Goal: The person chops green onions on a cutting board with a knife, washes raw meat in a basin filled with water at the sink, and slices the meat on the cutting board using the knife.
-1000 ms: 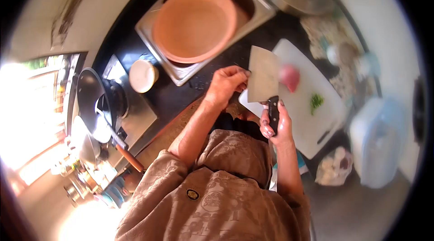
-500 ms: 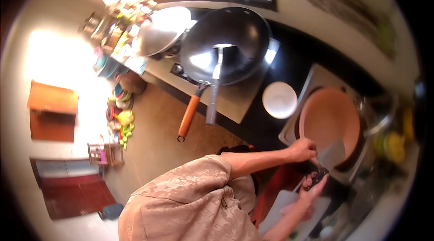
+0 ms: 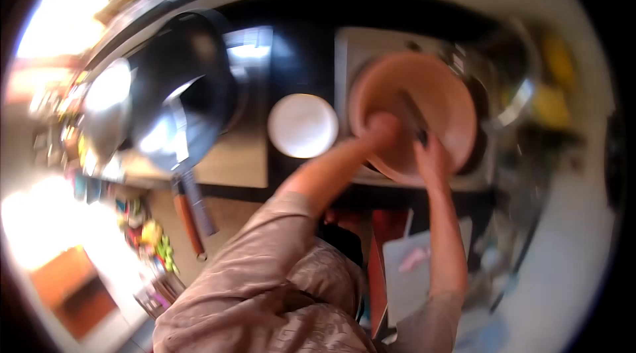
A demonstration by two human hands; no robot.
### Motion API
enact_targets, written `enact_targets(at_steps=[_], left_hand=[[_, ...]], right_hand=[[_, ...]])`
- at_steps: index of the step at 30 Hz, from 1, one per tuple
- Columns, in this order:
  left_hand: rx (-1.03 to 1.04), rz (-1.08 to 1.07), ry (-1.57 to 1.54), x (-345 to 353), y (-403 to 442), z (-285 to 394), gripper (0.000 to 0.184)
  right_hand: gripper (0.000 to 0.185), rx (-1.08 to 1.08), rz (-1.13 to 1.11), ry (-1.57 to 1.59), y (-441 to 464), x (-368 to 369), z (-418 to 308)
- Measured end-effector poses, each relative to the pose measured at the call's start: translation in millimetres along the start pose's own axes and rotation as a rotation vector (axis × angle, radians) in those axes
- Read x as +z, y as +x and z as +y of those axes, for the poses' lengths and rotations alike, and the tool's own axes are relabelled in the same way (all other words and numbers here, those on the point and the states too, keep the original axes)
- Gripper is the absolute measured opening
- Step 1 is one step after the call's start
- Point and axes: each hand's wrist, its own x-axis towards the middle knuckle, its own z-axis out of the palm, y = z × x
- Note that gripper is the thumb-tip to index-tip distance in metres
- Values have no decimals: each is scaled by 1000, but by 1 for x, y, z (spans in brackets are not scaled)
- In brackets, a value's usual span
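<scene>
My right hand (image 3: 434, 159) is closed round the dark handle of a cleaver (image 3: 413, 112), whose blurred blade lies over the inside of an orange-brown basin (image 3: 468, 117). My left hand (image 3: 384, 129) is at the basin's left inner side, near the blade. Motion smears its fingers, so what it holds, if anything, does not show. Below my right forearm is a pale cutting board (image 3: 399, 290) with a small pink piece (image 3: 415, 258) on it, perhaps meat.
The basin sits in a metal sink (image 3: 346, 41). A white bowl (image 3: 303, 125) stands left of it on the black counter. Further left, a large wok (image 3: 205, 78) with an orange handle holds a metal spatula (image 3: 180, 131) on the stove. Blurred yellow items (image 3: 553, 104) are at right.
Both hands and the cleaver have moved from the basin's near edge to over its inside. The view has turned and shifted, bringing the basin nearer the middle.
</scene>
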Motion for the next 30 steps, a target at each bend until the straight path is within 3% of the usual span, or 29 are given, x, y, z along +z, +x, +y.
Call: enact_targets(at_steps=[3, 6, 8, 9, 10, 11, 13, 14, 15, 18, 21, 23, 24, 26, 28, 30], left_hand=[[4, -133, 179, 0, 30, -5, 19], [47, -213, 240, 1, 41, -8, 19], [72, 42, 89, 5, 45, -12, 19], [100, 34, 100, 9, 42, -17, 19], [-77, -143, -453, 20, 42, -25, 19], [-266, -330, -1006, 25, 44, -26, 18], [-334, -254, -1067, -26, 26, 5, 21], [-419, -146, -1128, -46, 17, 17, 25], [-416, -164, -1116, -47, 4, 21, 25], [352, 47, -715, -47, -19, 51, 29], [557, 3, -487, -44, -38, 62, 28], [668, -90, -203, -41, -26, 45, 28], [762, -30, -133, -41, -16, 33, 28], [463, -30, 70, -62, -5, 24, 31], [482, 171, -152, -78, 8, 19, 28], [451, 182, -245, -93, -4, 35, 27]], right_hand=[[43, -128, 126, -129, 0, 15, 20], [48, -96, 209, -146, -18, -1, 13], [49, -39, 168, -186, -11, -3, 14], [51, -31, 144, -224, -14, -6, 11], [34, -43, 221, -259, -16, -4, 9], [34, -26, 240, -263, -14, -4, 12], [31, -48, 239, -244, -25, -5, 16], [45, -60, 192, -190, -30, -5, 19], [45, -41, 193, -183, -37, -4, 17], [39, -95, 212, -184, -44, -3, 10], [34, -40, 139, -110, -65, -20, -8], [33, -13, 258, -51, -75, 4, -3], [34, 5, 232, -22, -85, -4, -6], [38, 39, 220, 86, -106, -20, -12], [42, 100, 273, 266, -140, -24, -18], [43, 188, 367, 448, -176, -21, -19]])
